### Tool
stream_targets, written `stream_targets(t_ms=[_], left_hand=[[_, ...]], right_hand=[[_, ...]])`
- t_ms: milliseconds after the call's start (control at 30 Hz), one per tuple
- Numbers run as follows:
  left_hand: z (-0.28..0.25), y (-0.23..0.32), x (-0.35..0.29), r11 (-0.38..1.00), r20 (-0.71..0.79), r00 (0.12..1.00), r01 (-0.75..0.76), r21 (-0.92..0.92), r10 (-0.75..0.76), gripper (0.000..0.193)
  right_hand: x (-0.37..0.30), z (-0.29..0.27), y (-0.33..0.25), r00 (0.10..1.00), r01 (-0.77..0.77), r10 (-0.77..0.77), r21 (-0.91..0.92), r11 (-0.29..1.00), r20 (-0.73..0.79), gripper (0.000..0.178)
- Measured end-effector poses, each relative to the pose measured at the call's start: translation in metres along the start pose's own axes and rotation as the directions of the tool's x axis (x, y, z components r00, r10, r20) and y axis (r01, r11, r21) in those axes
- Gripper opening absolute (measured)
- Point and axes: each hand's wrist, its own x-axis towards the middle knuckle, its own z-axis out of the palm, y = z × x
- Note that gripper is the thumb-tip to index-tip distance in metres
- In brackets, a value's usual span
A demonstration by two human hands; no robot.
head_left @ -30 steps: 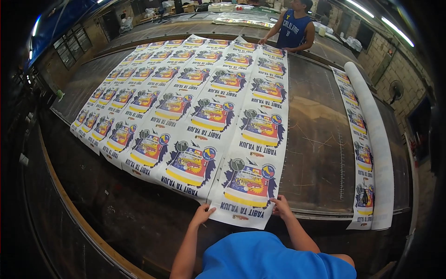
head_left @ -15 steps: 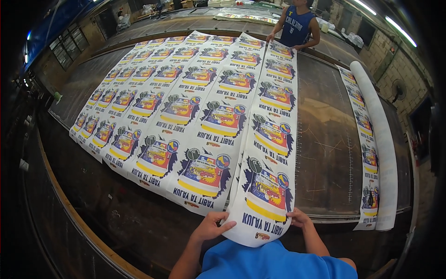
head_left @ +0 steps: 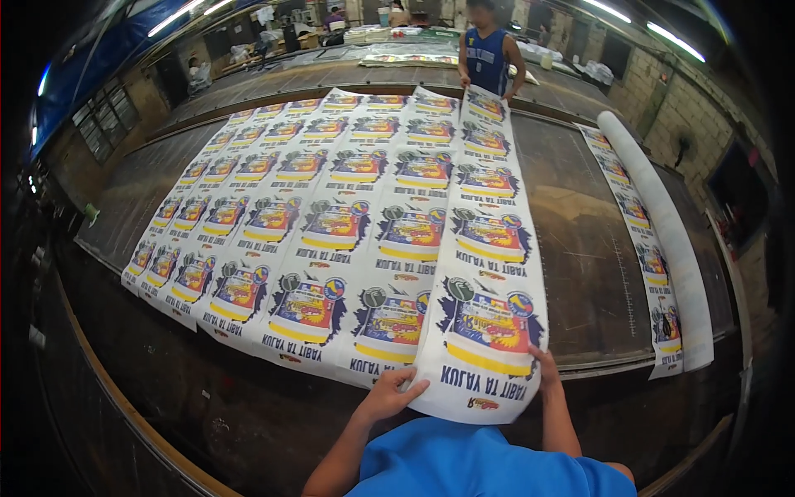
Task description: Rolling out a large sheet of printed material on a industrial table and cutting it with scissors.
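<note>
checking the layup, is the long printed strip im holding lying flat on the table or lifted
Lifted at the near end: both hands, left and right, hold the printed strip raised above the neighbouring sheets; farther along it lies flat.

fingers (head_left: 412,388) under printed sheet (head_left: 489,273) (partly hidden)

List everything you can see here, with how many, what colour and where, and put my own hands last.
Printed strip in hand: one, white with repeated blue, yellow and red designs, rightmost of the row, running from near edge to far edge.
Other printed strips: several, same design, laid side by side to its left on the table.
Table: one, dark brown, long, under the strips.
Partly rolled strip: one, white roll with printed edge, right side of table.
Co-worker: one, blue sleeveless top, far end, hands on the strip.
Left hand: grips the strip's near left corner.
Right hand: grips its near right edge.
</note>
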Motion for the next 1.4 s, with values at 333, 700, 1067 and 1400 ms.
stream_targets(t_ms=[333, 700, 1067, 1400], left_hand=[[-0.061, -0.019, -0.036, 0.957, -0.032, 0.998, -0.052, -0.284, 0.045, 0.033], [-0.124, -0.128, -0.063, 0.989, -0.319, 0.947, -0.067, -0.130, 0.022, 0.017], [-0.105, -0.090, -0.089, 0.971, -0.029, 0.999, 0.015, -0.238, -0.023, 0.023], [-0.143, -0.220, -0.076, 0.990, -0.369, 0.922, 0.072, -0.122, -0.113, 0.017]], right_hand=[[-0.016, 0.107, -0.025, 0.948, 0.313, -0.303, -0.106, 0.944, 0.101, 0.042], [0.028, 0.118, 0.104, 0.992, 0.006, -0.049, -0.332, 0.943, -0.120, 0.024], [-0.015, 0.137, 0.031, 0.956, 0.294, -0.291, -0.147, 0.944, 0.041, 0.020], [0.074, 0.102, 0.169, 0.948, -0.113, -0.135, -0.700, 0.705, -0.288, 0.021]])
